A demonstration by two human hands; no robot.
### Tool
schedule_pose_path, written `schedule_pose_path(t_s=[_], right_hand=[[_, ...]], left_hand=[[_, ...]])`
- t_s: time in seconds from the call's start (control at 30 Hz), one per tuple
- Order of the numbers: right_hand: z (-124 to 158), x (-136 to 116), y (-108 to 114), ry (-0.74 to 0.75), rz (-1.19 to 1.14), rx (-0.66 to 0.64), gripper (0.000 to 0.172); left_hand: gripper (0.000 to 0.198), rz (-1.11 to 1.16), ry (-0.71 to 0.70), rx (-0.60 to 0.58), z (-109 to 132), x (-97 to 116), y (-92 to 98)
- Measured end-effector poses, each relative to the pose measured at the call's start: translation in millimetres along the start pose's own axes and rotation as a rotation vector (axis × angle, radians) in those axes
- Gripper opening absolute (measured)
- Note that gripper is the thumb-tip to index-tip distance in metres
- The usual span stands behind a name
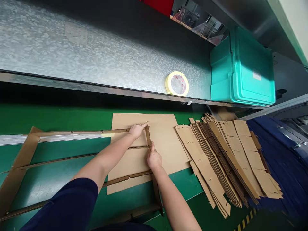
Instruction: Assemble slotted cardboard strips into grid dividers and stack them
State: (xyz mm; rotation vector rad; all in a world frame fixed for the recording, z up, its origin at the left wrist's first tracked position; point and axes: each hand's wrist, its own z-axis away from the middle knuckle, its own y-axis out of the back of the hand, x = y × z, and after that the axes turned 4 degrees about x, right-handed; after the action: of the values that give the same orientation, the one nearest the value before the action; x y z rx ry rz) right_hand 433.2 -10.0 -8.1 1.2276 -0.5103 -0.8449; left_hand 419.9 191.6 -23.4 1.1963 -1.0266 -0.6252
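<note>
A frame of interlocked brown cardboard divider strips stands on the green work surface, with long strips running left to right. At its far right corner my left hand [137,131] is closed around a long strip [117,131], the index finger stretched past the corner. My right hand [154,158] grips the cross strip [148,136] where it meets the middle long strip [139,147], thumb on top; its other fingers are partly hidden. Under this end of the frame lies a flat cardboard sheet [168,138]. A wide cross strip [22,163] joins the long strips at the left.
To the right lies a fanned pile of slotted cardboard strips [199,150]. On the metal shelf [108,61] beyond are a yellow tape roll [169,84] and a teal lidded bin [253,70]. A pale metal bar [72,138] lies along the frame's far side.
</note>
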Motion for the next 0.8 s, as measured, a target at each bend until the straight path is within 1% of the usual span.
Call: schedule_pose_path(t_s=[0.13, 0.23, 0.37, 0.5, 0.63, 0.8], right_hand=[[2, 1, -1, -0.013, 0.012, 0.019, 0.058], [3, 1, -4, -0.009, 0.03, 0.026, 0.059], [6, 2, -3, -0.01, 0.045, 0.022, 0.057], [8, 2, 1, -0.007, 0.059, 0.05, 0.058], [8, 3, 3, -0.017, 0.089, 0.039, 0.058], [11, 2, 6, -0.009, 0.103, 0.02, 0.06]], left_hand=[[0.083, -0.035, 0.007, -0.003, 3, 4, -3.2], [0.083, -0.08, -0.039, 0.02, 7, 4, -5.2], [0.076, -0.068, -0.103, 0.049, 10, 1, -7.9], [0.077, -0.041, -0.085, 0.069, 9, -1, -12.1], [0.078, -0.062, -0.078, 0.086, 8, 0, -15.0], [0.078, -0.089, -0.087, 0.091, 9, 4, -12.4]])
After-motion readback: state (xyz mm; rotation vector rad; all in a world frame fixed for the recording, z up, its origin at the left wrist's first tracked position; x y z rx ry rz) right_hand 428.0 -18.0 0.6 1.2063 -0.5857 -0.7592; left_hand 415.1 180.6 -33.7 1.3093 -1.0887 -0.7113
